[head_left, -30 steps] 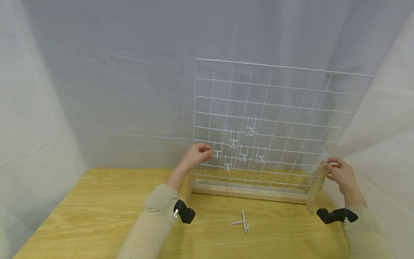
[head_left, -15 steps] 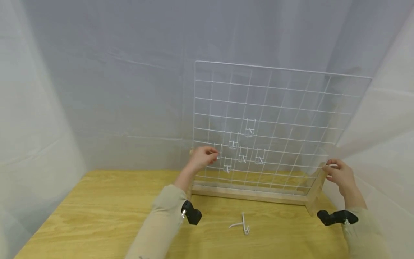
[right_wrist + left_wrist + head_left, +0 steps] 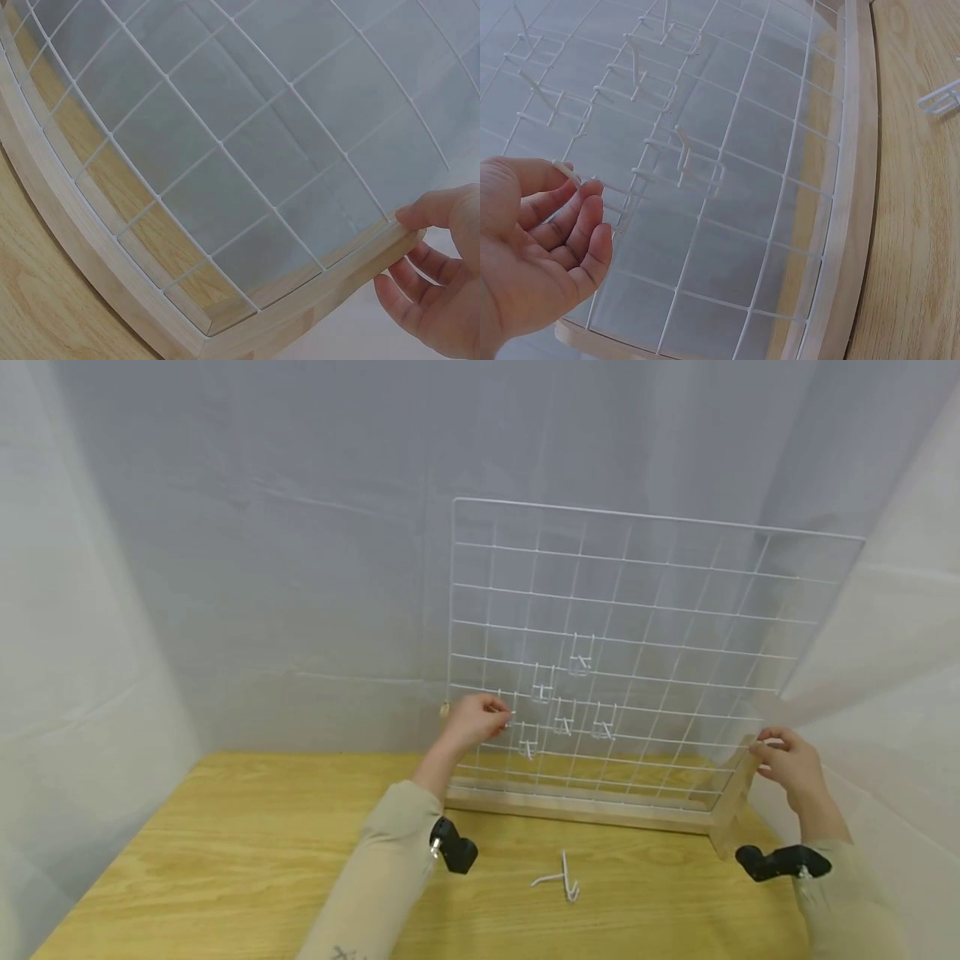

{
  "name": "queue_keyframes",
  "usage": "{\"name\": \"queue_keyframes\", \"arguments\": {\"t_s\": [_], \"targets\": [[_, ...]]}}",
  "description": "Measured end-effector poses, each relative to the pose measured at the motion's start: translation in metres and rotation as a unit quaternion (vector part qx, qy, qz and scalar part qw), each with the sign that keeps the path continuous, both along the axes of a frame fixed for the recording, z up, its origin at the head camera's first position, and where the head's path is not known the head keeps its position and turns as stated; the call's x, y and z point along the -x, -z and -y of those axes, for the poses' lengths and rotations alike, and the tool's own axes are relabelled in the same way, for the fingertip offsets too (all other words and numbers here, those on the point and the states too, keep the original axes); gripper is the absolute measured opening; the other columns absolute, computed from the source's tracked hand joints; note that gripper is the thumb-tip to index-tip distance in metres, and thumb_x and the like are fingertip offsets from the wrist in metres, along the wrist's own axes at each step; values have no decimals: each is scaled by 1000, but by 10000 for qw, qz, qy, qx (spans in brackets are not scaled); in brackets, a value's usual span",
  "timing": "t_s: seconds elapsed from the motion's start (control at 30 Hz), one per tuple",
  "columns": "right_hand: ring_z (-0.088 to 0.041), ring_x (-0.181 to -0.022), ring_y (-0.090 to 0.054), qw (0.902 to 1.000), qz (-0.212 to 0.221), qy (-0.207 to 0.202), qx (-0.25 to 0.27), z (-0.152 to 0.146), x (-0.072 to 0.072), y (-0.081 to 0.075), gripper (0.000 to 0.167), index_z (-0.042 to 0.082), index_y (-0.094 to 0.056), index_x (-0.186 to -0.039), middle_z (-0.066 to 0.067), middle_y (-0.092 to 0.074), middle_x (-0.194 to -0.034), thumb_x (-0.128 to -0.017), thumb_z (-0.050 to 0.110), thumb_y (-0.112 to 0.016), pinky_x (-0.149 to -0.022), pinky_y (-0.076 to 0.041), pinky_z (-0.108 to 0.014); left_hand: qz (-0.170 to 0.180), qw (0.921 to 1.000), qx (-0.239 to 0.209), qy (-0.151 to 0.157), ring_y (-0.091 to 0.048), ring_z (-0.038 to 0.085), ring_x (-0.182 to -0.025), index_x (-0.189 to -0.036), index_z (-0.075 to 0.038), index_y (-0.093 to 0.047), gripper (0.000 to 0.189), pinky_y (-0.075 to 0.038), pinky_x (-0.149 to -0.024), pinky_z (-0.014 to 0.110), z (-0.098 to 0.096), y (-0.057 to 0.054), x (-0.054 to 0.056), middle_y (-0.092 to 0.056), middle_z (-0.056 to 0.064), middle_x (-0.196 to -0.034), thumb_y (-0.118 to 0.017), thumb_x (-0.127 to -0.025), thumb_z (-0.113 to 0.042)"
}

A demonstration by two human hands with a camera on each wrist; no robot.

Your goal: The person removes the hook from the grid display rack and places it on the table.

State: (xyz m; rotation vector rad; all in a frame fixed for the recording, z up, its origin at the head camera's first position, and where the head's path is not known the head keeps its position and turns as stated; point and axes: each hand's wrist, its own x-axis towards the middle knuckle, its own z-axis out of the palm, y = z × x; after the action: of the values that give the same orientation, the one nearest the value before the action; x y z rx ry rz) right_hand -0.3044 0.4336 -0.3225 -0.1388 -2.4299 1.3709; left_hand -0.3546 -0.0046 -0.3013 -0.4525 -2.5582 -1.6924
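My left hand [image 3: 474, 718] is at the lower left of a white wire grid panel [image 3: 660, 517]. In the left wrist view, its thumb and fingers pinch the prong of a white wire hook [image 3: 568, 173] that hangs on the grid; the fingers hide part of that hook. Several similar hooks [image 3: 635, 67] hang close by on the grid wires. At the panel's right edge, my right hand [image 3: 793, 764] holds the upper end of the wooden stand's side post [image 3: 330, 289], thumb on top and fingers beneath.
One loose white hook [image 3: 565, 877] lies on the wood-grain table [image 3: 225, 860] in front of the stand's base bar [image 3: 585, 808]. Pale sheeting [image 3: 300, 568] hangs behind and on both sides. A black wrist camera [image 3: 454, 847] sits on the left sleeve.
My left hand has shifted slightly right, from the panel's left edge onto the lowest-left group of hooks, and now pinches one. The right hand stays at the post.
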Motion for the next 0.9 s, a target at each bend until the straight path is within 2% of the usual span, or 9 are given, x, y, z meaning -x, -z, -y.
{"name": "queue_keyframes", "arguments": {"t_s": [0.2,0.53,0.9], "targets": [[0,-68,-51,10000,19,14,1,1,0,-1,23,-4,-43,-102,7,-54,-81,-93,15,-51,-60,-50,-17,158,9998,-76,-93,-54,10,-60,-93,6,-64,14,-47,-57,20,-2,-2,-1,-64,10,-76,-61,-86,-6],[1,-69,-51,9999,18,29,-153,4,-1,-3,26,-6,-42,-105,11,-51,-80,-93,15,-50,-62,-50,-18,391,9979,-506,-61,-52,9,-59,-96,11,-63,16,-47,-58,19,-2,-6,0,-63,10,-75,-59,-86,0],[0,-68,-50,9999,-14,45,-164,4,-1,-3,26,-6,-42,-105,13,-50,-78,-93,15,-49,-61,-50,-18,391,9970,-670,49,-51,10,-62,-100,12,-61,18,-46,-60,19,1,-12,-5,-59,9,-77,-58,-85,2]]}}
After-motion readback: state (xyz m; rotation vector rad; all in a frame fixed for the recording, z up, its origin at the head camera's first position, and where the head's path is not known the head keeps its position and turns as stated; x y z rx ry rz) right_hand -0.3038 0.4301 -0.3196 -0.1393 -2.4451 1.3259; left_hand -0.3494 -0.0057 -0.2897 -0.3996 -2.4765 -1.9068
